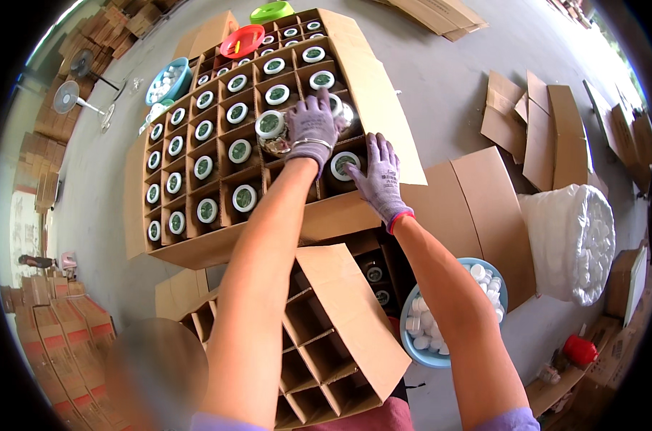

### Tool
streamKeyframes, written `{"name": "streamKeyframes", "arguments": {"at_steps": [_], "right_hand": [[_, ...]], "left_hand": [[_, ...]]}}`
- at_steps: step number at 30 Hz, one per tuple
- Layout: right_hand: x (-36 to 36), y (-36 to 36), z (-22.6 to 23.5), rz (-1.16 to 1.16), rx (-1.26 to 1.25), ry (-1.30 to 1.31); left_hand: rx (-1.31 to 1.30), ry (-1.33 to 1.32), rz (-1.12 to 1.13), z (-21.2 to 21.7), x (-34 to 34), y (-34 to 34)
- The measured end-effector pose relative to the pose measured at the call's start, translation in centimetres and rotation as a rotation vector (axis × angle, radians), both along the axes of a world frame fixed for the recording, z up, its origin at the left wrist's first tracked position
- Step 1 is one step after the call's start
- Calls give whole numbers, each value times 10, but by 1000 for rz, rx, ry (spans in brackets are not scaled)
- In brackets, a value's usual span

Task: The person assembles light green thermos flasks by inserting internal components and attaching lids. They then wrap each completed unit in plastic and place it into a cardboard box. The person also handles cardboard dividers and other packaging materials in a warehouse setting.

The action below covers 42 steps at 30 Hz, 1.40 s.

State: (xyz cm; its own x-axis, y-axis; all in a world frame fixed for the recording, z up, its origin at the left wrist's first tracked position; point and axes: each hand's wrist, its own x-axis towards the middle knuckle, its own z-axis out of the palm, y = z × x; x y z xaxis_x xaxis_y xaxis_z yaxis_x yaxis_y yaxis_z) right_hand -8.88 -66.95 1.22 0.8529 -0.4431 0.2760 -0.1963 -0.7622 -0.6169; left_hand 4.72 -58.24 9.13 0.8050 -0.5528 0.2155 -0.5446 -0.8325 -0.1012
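A large cardboard carton with dividers holds rows of glass jars with white-rimmed, green-centred lids. My left hand, in a grey-purple glove, is closed over a jar whose lid it partly covers. Against that hand's outer side, another jar sits higher than its neighbours, its glass body showing. My right hand, gloved alike, lies with fingers stretched on the carton's near right edge and flap. Its thumb reaches to the lid of a corner jar.
Nearer me stands a divided carton with bare compartments. A blue basin of white caps sits right of it, beside a clear bag. A red plate rests on the far jars. Another blue basin and fans stand left.
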Motion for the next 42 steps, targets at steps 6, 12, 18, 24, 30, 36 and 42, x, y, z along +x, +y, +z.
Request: {"name": "streamKeyframes", "arguments": {"at_steps": [6, 12, 18, 24, 30, 36, 42], "right_hand": [[1, -2, -1, 52, 16, -10], [-2, -6, 1, 39, 37, -14], [7, 16, 0, 106, 20, -68], [9, -16, -15, -48, -194, 35], [-68, 20, 29, 78, -305, -88], [-392, 161, 72, -95, 420, 263], [-585, 317, 93, -717, 1130, 490]], "left_hand": [[-46, -38, -159, -13, -15, 20], [-223, -153, -111, -32, -16, 81], [-202, 207, -107, -59, 13, 128], [-623, 203, -180, 39, -146, 223], [-266, 766, 184, 74, -459, 428], [121, 980, 303, 9, -635, 535], [80, 897, 248, -9, -624, 558]]}}
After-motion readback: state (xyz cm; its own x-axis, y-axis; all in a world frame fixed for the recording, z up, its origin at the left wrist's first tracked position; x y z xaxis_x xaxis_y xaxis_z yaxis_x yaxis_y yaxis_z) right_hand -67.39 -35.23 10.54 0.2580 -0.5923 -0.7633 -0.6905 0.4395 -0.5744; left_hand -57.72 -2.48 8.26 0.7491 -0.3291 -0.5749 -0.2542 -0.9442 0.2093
